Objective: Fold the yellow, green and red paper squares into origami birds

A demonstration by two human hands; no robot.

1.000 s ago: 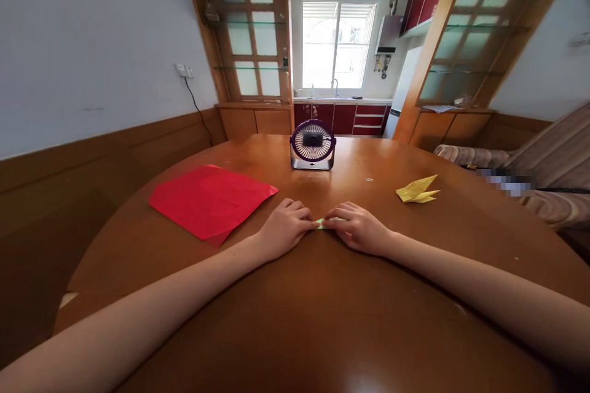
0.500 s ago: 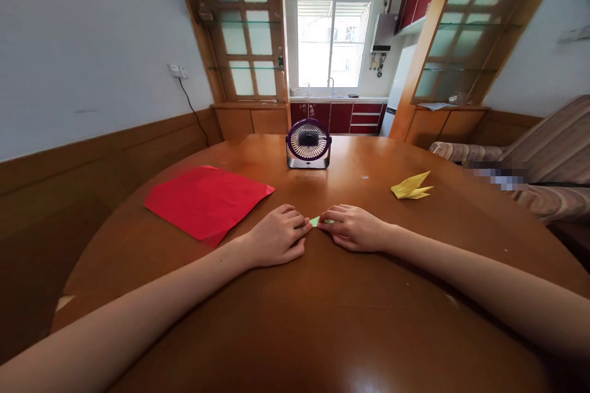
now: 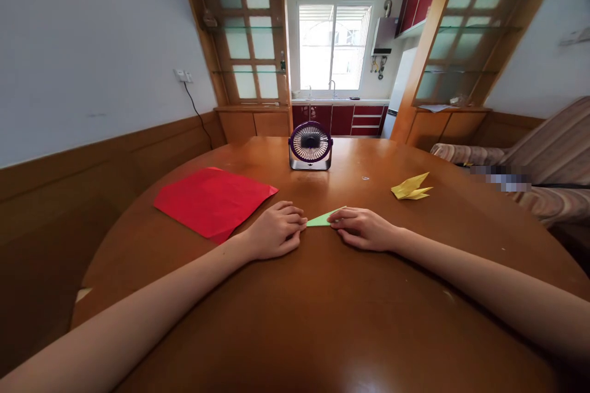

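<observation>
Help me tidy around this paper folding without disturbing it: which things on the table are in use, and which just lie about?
In use:
green paper piece, pinched between left hand and right hand

Lying about:
red paper sheet
yellow folded paper
small fan

Round wooden table (image 3: pixel 322 319), bright kitchen window (image 3: pixel 334 46)

- A round brown wooden table (image 3: pixel 322 319) is seen.
- A red paper sheet (image 3: pixel 212 200) is laid at the left.
- A small purple fan (image 3: pixel 310 145) is stood at the far middle.
- A yellow folded paper (image 3: pixel 410 186) is placed at the right.
- A green folded paper (image 3: pixel 321 218) is laid in the middle, with 2 hands rested beside it.
</observation>
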